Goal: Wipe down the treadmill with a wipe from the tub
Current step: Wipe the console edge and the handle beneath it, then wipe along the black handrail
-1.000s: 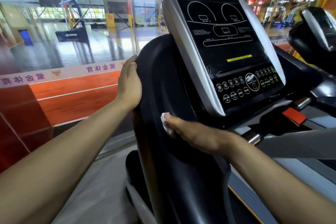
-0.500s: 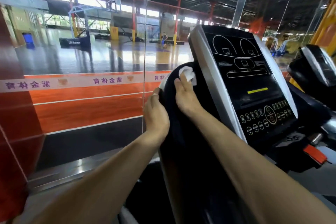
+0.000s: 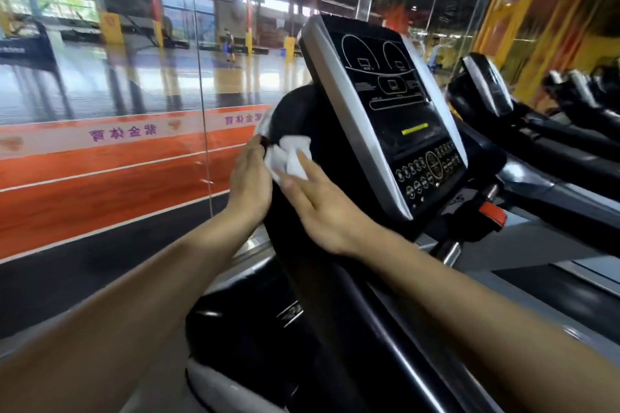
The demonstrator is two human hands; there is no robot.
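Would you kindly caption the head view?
Right hand presses a white wipe against the black treadmill; left hand rests on its edge.

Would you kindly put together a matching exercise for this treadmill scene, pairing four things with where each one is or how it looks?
Things:
1. wipe
2. left hand
3. right hand
4. red tab

Descriptions:
A. lies against the left edge of the black housing
B. sits below and right of the button panel
C. white and crumpled
D. presses straight fingers onto the cloth

Pairs: 1-C, 2-A, 3-D, 4-B
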